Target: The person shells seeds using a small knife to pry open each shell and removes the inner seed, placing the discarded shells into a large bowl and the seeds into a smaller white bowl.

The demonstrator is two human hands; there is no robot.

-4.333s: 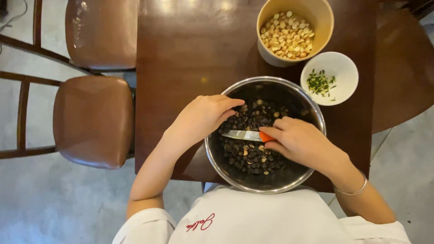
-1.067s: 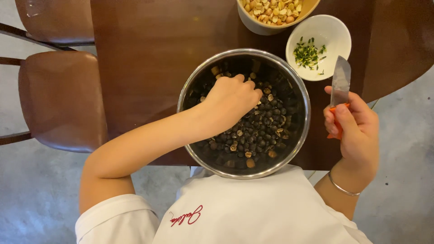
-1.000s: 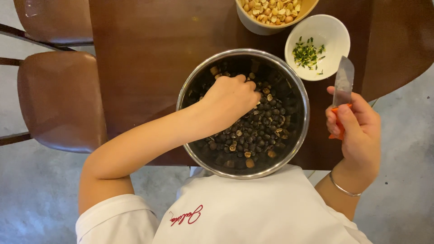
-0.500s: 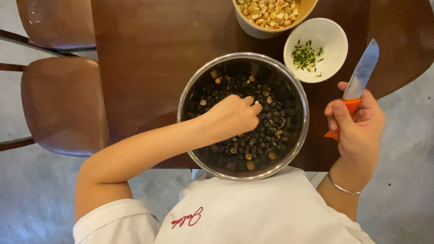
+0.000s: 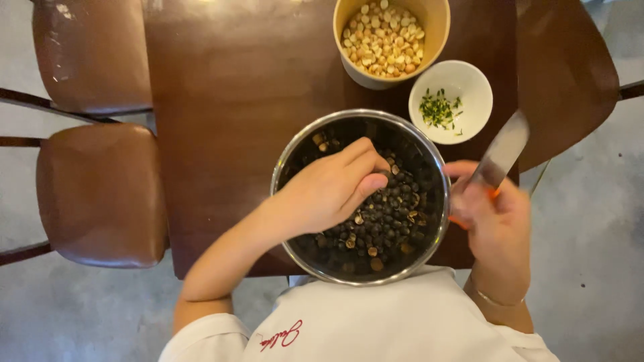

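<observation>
We judge that we are picking one dark seed from the steel bowl [image 5: 439, 201] on the bench [image 5: 228, 100]: our left hand [image 5: 329, 191] pinches among the seeds [image 5: 389, 221], our right hand [image 5: 493, 214] grips the knife [image 5: 500, 153], and next comes cutting.

Both hands forward, left curled, right raised

The left hand [image 5: 332, 188] reaches forward from a bent, bare forearm, palm down, fingers curled together at the tips. The right hand [image 5: 493, 214] is raised to the side, blurred, fingers closed in a grip, a thin bracelet at its wrist.
</observation>
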